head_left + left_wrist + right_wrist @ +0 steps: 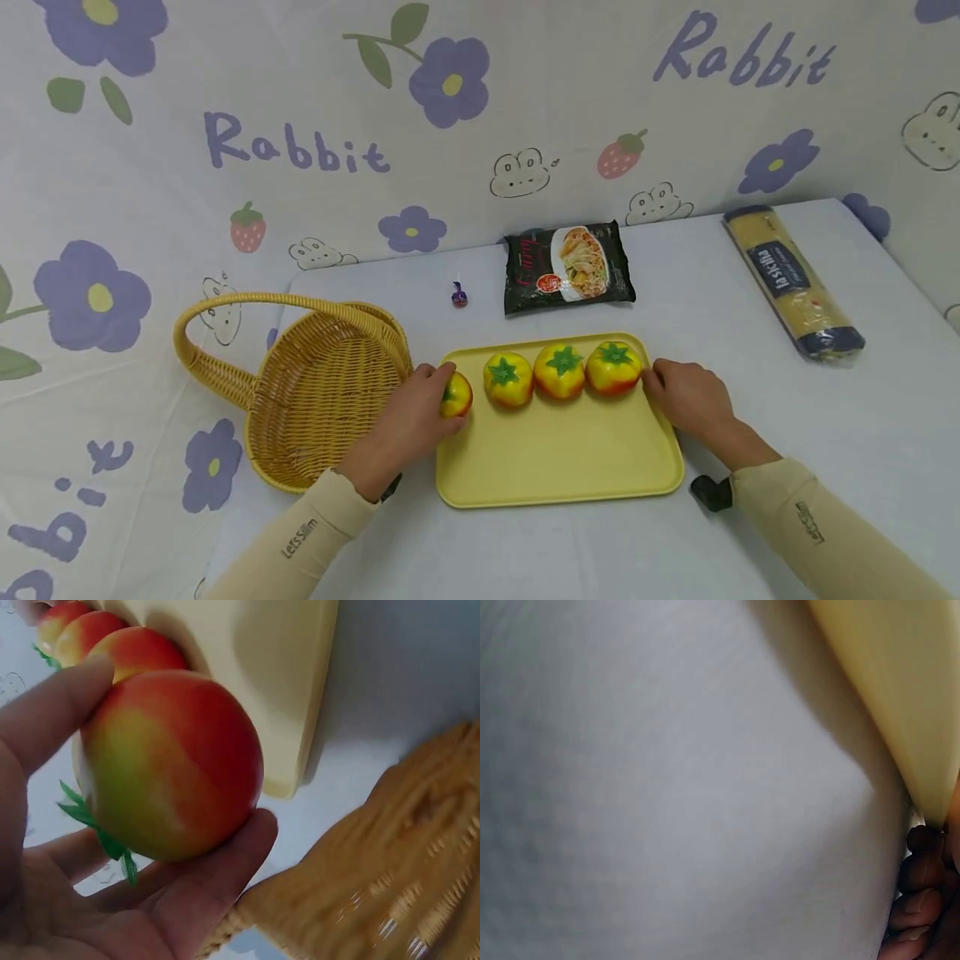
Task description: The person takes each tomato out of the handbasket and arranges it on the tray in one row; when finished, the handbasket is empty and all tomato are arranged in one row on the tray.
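My left hand [417,410] holds a red-and-yellow tomato [176,769] with a green leafy top, thumb on one side and fingers curled on the other. It is over the left end of a pale yellow tray [558,458], just right of a wicker basket [330,408]. Three more such tomatoes stand in a row along the tray's far side: a left one [508,392], a middle one [558,382] and a right one [613,379]. At the tray's right edge, my right hand [692,398] grips the rim; its curled fingers [921,871] show beside the tray's edge in the right wrist view.
The basket's tall handle [262,302] arches over its left and far sides. Behind the tray lie a small purple wrapped candy [459,295] and a black noodle packet [568,267]. A long pack of spaghetti [791,279] lies at the far right. Patterned cloth [450,167] hangs behind.
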The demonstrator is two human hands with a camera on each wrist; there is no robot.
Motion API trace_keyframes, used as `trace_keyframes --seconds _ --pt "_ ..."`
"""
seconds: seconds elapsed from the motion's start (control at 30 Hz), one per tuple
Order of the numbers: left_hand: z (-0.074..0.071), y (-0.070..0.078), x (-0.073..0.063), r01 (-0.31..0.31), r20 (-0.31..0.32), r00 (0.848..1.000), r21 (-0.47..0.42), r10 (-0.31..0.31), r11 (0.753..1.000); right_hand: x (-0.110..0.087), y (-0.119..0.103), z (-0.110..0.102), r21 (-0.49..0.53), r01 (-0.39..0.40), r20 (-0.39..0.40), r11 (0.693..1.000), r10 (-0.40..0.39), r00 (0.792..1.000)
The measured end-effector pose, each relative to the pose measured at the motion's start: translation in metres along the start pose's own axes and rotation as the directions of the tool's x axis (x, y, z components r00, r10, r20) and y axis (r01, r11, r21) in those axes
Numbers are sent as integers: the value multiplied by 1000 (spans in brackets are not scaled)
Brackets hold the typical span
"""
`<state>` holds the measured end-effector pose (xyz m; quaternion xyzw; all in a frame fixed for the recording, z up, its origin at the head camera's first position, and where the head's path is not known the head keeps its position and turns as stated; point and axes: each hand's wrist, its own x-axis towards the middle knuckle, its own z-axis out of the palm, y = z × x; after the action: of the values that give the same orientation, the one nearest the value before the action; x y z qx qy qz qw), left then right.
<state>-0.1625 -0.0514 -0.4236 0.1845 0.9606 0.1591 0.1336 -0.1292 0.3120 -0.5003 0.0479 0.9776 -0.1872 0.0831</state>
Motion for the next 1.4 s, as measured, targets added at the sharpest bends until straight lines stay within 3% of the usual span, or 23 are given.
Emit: trace_keyframes --seconds 0.13,0.27,0.43,0.73,1.03,1.2,1.4 --pt "3 1 13 19 -5 1000 -34 -19 999 -1 -2 -1 -1 9 -17 1000 -9 1000" --pt "6 4 26 37 28 999 -59 -36 998 -1 -3 -2 -3 17 -20 1000 -17 1000" --pt "12 4 34 38 56 998 -74 -34 997 0 -6 -3 -6 29 -19 1000 -29 999" --pt "22 -3 36 27 38 999 -113 -23 993 -1 -7 -4 -25 21 -17 999 -22 1000" --pt "24 -3 36 59 44 998 -158 -53 986 -1 -3 1 -11 19 -25 1000 -19 999" --pt "20 -1 34 64 30 998 -138 -60 988 -1 -2 2 -12 15 -32 1000 -15 999" --pt "15 4 26 28 22 999 -91 -26 995 -1 1 4 -18 2 -34 1000 -2 999"
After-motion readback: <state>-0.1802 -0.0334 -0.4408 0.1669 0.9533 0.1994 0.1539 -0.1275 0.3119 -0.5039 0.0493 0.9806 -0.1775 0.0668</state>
